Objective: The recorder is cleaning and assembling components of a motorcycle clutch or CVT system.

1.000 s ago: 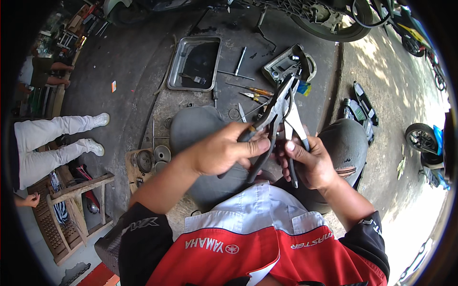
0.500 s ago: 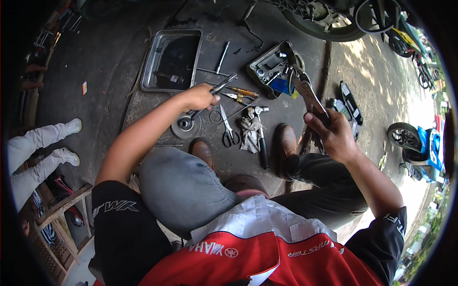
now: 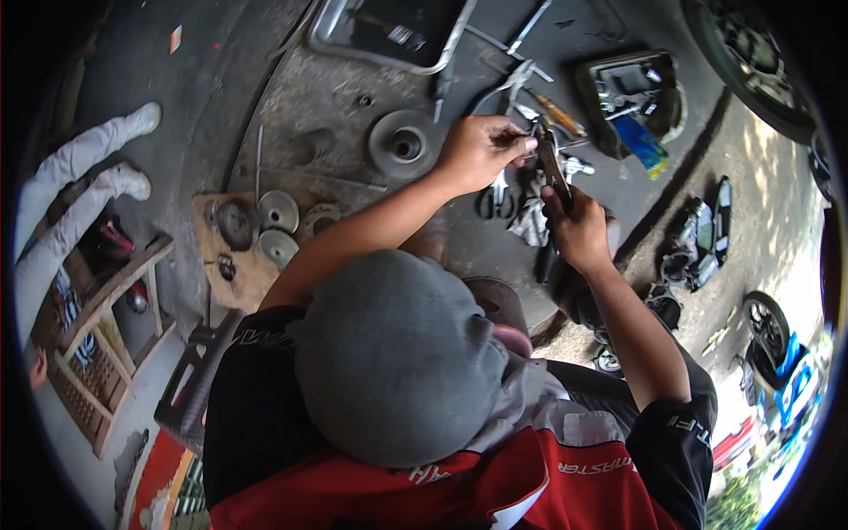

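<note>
My left hand is closed in a pinch, its fingertips close to the head of a tool; whatever they grip is too small to make out. My right hand is wrapped round a flat, dark metal plier-like tool, held upright with its head by my left fingers. Beyond my left hand, pliers with curved handles lie on the floor. Scissors, partly hidden by my left hand, lie beneath it. A whitish rag and a hammer are below my right hand. Left of my hands lies a round metal pulley.
A metal tray stands at the far side. Right of it are an orange-handled screwdriver and an open case with sockets. Round metal parts rest on a board at left. Motorcycle parts lie at right.
My left hand has let go of the pliers, now on the floor. Both hands have come together, the right one still with its flat tool. The view has shifted left and nearer.
</note>
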A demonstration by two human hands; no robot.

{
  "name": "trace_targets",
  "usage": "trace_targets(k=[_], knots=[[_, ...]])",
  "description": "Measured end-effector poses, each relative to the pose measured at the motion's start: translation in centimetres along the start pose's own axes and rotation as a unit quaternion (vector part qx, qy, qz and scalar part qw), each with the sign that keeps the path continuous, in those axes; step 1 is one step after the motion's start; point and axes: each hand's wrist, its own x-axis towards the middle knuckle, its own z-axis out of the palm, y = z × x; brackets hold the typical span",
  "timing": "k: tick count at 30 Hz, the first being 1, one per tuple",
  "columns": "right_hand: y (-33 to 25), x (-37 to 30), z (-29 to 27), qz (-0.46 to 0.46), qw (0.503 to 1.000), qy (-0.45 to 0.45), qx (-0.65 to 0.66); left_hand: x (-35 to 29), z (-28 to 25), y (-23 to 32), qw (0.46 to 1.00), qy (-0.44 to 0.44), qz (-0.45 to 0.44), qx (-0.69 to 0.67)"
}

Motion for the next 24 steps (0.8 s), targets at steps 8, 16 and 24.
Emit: trace_targets(k=[8,16,24], knots=[[3.6,-1.3,5.8,0.061,0.978,-0.169,0.102,-6.7,-4.3,-3.5,0.955,0.109,0.032,0.274],[9.3,1.2,9.3,0.071,0.974,-0.128,0.170,-11.3,-11.7,-1.1,0.852,0.184,0.008,0.490],[11.1,3.4,7.6,0.023,0.988,-0.107,-0.108,-6.7,-15.9,-2.0,0.820,0.063,0.047,0.567]])
